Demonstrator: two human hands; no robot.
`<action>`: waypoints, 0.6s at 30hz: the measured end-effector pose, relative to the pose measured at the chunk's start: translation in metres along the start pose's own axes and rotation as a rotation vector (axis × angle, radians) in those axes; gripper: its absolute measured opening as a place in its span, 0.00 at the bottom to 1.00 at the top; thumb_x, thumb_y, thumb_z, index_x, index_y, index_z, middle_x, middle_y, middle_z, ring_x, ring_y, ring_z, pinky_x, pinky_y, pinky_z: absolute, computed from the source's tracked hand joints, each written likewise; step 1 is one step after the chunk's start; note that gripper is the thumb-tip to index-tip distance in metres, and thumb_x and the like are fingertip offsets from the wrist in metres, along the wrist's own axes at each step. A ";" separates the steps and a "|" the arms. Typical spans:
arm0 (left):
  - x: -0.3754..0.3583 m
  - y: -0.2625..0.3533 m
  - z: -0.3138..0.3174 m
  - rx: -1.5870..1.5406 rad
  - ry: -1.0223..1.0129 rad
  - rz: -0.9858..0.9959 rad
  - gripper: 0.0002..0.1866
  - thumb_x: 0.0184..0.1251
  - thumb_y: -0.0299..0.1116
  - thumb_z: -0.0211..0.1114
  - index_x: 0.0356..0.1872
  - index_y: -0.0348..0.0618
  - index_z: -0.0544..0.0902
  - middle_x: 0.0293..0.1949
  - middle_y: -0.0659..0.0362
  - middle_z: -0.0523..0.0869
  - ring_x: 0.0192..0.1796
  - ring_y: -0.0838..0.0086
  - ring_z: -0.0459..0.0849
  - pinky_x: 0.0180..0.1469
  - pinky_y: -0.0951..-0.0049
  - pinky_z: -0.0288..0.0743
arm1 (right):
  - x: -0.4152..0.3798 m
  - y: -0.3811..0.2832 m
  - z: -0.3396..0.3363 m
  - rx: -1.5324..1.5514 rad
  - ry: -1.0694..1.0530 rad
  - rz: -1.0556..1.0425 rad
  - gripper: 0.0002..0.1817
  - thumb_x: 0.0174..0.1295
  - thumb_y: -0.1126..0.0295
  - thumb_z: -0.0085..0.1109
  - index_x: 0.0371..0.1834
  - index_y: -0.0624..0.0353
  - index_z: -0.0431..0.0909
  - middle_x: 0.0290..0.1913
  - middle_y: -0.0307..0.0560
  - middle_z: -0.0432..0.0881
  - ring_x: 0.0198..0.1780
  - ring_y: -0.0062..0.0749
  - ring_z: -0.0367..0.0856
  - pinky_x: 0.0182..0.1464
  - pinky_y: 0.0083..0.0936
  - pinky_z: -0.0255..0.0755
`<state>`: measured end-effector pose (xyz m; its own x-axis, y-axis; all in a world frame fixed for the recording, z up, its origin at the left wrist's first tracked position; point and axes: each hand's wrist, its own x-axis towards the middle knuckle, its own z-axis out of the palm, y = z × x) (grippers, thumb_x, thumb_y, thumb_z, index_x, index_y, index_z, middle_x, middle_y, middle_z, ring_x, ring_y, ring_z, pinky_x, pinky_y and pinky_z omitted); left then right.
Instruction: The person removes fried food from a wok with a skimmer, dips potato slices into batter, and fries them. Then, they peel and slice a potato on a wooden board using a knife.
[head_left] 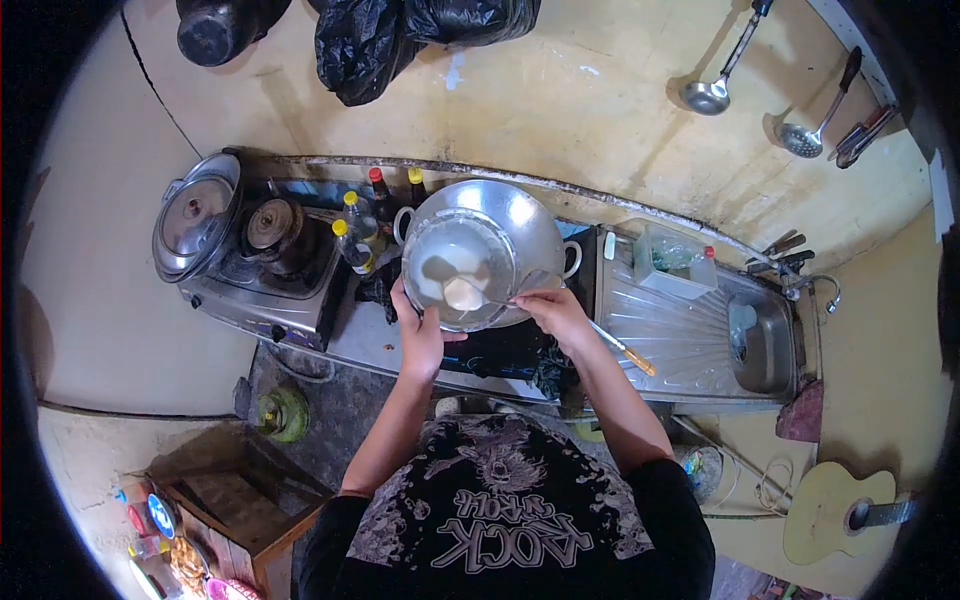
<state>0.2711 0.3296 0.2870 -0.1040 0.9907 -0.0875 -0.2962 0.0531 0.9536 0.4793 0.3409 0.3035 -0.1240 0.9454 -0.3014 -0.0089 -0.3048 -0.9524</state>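
Note:
A round metal bowl (508,245) with pale, whitish liquid (462,243) in it is in front of me, tilted over the near left part of a large two-handled wok (535,215). My left hand (420,335) grips the bowl's near left rim, thumb and fingers apart around it. In my right hand (553,312) a metal spoon (490,300) is pinched by its handle, its head inside the bowl over a pale patch. A spatula with an orange-tipped handle (636,360) sticks out past my right wrist; its head seems to lie in the wok.
Left of the wok stand several yellow- and red-capped bottles (355,245) and a stove (275,290) with a lidded pot (275,230). To the right are a clear plastic bin (665,275) and a sink (770,350). Ladles (708,95) hang on the wall.

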 end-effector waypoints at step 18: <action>0.024 -0.011 -0.055 -0.108 0.379 -0.094 0.29 0.64 0.26 0.46 0.63 0.56 0.46 0.60 0.52 0.60 0.51 0.59 0.76 0.27 0.69 0.83 | 0.059 0.057 -0.037 -0.323 0.340 -0.094 0.12 0.54 0.65 0.60 0.34 0.63 0.84 0.27 0.45 0.83 0.29 0.29 0.80 0.34 0.24 0.70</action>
<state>0.2192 0.3463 0.2589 -0.4089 0.8646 -0.2920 -0.4172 0.1075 0.9024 0.5082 0.3838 0.2301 0.1946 0.9678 -0.1599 0.3113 -0.2155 -0.9255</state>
